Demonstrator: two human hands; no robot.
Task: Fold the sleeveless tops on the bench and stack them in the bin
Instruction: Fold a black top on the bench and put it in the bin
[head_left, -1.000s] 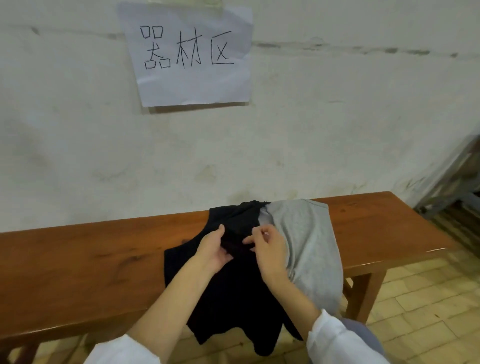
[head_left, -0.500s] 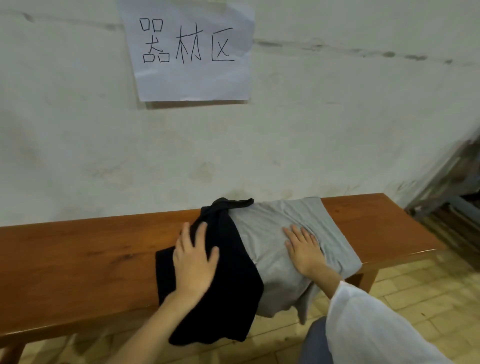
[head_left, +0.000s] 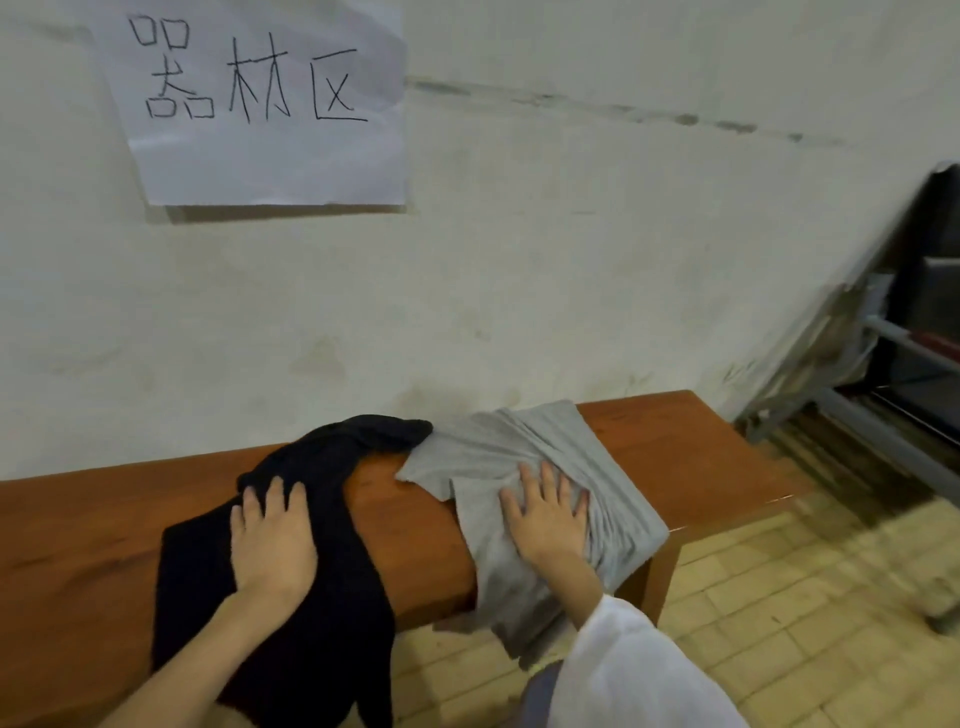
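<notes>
A black sleeveless top (head_left: 322, 613) lies rumpled on the wooden bench (head_left: 83, 545), its lower part hanging over the front edge. My left hand (head_left: 272, 540) rests flat on it with straight fingers. To the right a grey sleeveless top (head_left: 483, 457) lies bunched, also draping over the front edge. My right hand (head_left: 545, 512) presses flat on the grey top, fingers spread. The two tops touch only at the back, with bare bench between them. No bin is in view.
A paper sign (head_left: 260, 98) with handwritten characters hangs on the white wall behind the bench. A grey metal frame (head_left: 852, 415) stands on the tiled floor (head_left: 769, 623) at the right, past the bench's end.
My hands went from pinching the overlapped tops to lying flat on them. The black top slid left and the grey top right, baring bench between them.
</notes>
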